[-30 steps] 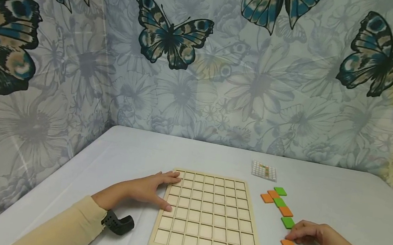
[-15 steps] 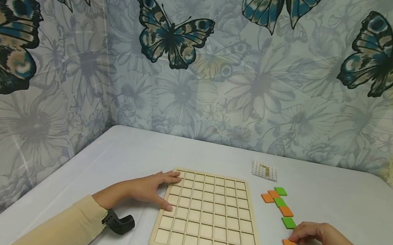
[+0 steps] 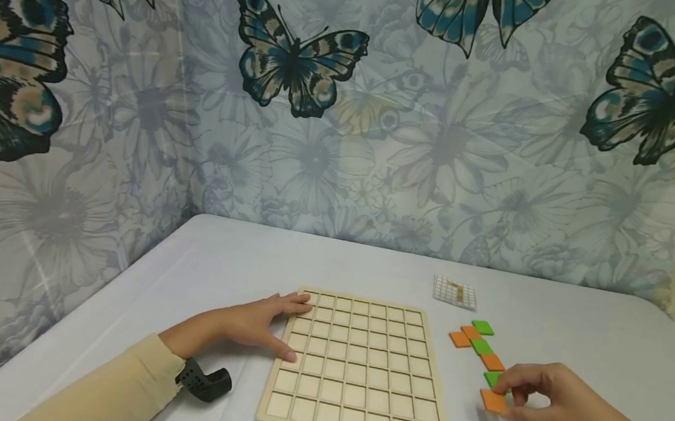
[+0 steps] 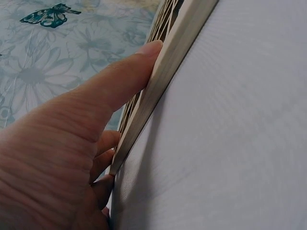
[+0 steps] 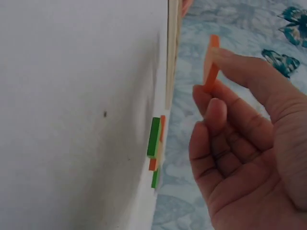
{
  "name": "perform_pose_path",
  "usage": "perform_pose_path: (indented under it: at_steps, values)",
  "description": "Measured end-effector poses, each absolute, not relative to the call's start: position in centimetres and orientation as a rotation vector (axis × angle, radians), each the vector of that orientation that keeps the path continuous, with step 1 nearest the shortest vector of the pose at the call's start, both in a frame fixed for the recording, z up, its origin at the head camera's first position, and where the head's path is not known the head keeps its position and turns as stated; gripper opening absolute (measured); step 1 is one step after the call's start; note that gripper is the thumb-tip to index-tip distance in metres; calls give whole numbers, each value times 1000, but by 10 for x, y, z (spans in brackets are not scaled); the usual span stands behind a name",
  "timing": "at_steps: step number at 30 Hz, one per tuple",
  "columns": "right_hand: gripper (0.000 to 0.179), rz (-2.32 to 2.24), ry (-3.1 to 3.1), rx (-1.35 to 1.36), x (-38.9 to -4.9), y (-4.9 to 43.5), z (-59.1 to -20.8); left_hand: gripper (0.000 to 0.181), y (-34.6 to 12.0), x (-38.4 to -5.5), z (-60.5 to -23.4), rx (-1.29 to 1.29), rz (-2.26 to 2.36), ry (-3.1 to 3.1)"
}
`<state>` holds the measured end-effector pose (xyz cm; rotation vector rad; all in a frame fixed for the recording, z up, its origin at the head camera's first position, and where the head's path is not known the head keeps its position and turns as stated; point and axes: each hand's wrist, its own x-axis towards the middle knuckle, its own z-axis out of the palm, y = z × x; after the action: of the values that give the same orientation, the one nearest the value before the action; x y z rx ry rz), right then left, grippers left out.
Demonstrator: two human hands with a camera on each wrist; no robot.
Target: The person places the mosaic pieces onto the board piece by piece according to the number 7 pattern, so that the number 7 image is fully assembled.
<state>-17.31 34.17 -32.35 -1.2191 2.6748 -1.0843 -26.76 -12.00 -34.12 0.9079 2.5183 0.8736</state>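
My right hand (image 3: 559,406) pinches an orange square tile (image 3: 492,401) between thumb and fingers. In the right wrist view the orange tile (image 5: 211,64) is held up off the table. At the left edge of a wooden grid board (image 3: 356,376), my left hand (image 3: 256,323) rests with its fingers spread. Its thumb (image 4: 151,49) lies on the board's rim in the left wrist view, with the other fingers farther along that edge. A green tile (image 3: 491,379) lies just behind the held tile, partly covered by the right hand.
Several more orange and green tiles lie in a slanting row right of the board, such as a green tile (image 3: 482,328) at the far end. Behind them is a small card (image 3: 455,292) printed with a coloured grid. A black strap piece (image 3: 205,383) sits at the left wrist.
My right hand has lifted the orange tile off the table and carried it slightly up and away from me. The left hand and board have stayed in place.
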Motion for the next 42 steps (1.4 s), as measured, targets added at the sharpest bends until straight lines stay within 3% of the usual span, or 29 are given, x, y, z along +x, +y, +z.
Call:
perform_pose_path:
  at_steps: [17, 42]
  values:
    - [14, -1025, 2853, -1065, -194, 295, -297, 85, -120, -266, -342, 896, 857, 2518]
    - [21, -961, 2870, -918, -230, 222, -284, 86, -119, -266, -339, 903, 841, 2524]
